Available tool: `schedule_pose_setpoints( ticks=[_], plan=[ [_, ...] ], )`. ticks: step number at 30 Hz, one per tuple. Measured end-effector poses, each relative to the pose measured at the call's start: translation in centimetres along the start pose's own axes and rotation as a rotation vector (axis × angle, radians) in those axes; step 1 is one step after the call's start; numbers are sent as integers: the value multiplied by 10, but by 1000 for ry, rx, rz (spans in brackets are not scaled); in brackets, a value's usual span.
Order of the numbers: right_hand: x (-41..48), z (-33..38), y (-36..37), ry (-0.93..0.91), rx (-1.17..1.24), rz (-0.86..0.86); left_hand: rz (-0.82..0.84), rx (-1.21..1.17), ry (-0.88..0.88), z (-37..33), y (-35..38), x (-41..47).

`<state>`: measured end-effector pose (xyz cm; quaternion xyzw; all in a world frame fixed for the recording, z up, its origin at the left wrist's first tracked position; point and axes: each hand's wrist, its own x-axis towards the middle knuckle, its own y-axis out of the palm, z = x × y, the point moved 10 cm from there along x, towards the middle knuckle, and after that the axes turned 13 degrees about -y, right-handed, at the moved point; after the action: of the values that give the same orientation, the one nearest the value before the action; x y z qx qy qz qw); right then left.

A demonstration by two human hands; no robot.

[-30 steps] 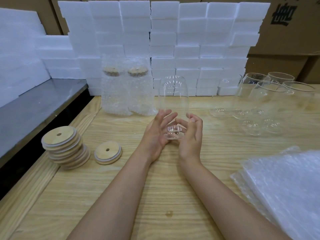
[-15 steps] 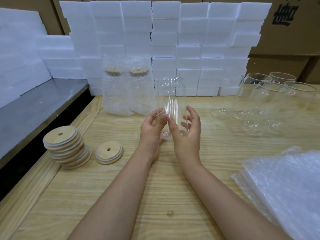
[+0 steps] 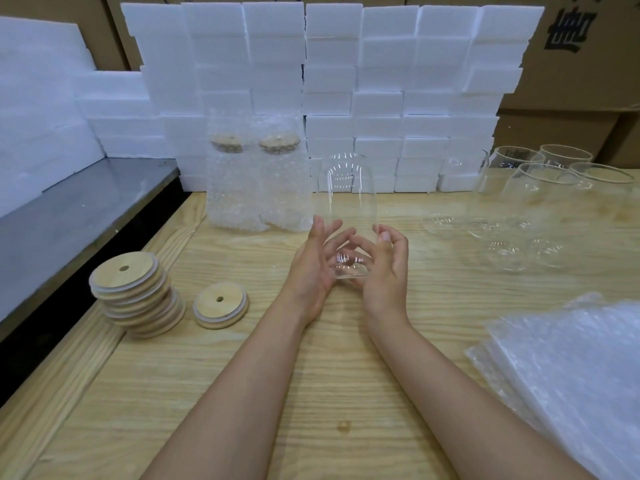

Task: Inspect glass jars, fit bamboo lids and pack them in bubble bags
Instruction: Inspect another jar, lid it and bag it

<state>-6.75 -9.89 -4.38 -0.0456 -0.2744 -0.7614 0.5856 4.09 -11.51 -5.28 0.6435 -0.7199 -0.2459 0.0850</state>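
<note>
We are holding the glass jar (image 3: 346,202) between both hands above the middle of the wooden table (image 3: 311,393), its base towards us and its mouth pointing up and away. We cannot tell whether the base is touching the wood. Our left hand (image 3: 313,268) is cupping the lower left side, thumb and fingers lightly curved around the glass. Our right hand (image 3: 388,271) is wrapping the lower right side with curled fingers, the thumb tip pressing on the wall.

Just behind the jar, to the left, two lidded jars in bubble bags (image 3: 256,188) are standing upright side by side. Further left, a leaning stack of bamboo lids (image 3: 133,292) is sitting near the table edge, with a single bamboo lid (image 3: 220,305) lying flat just beside it. To the right, a cluster of open jars (image 3: 519,202) is waiting, and a pile of bubble bags (image 3: 571,368) is lying at the near right corner. White foam blocks (image 3: 332,81) are forming a wall along the back, in front of cardboard boxes (image 3: 571,64).
</note>
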Motion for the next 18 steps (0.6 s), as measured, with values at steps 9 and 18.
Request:
schedule_pose_setpoints(
  ticks=[9, 18],
  plan=[
    [4, 16, -7, -189, -283, 3, -84, -102, 118, -6, -15, -1],
    [-1, 22, 3, -216, -271, 92, -179, 5, 200, -14, -16, -6]
  ],
)
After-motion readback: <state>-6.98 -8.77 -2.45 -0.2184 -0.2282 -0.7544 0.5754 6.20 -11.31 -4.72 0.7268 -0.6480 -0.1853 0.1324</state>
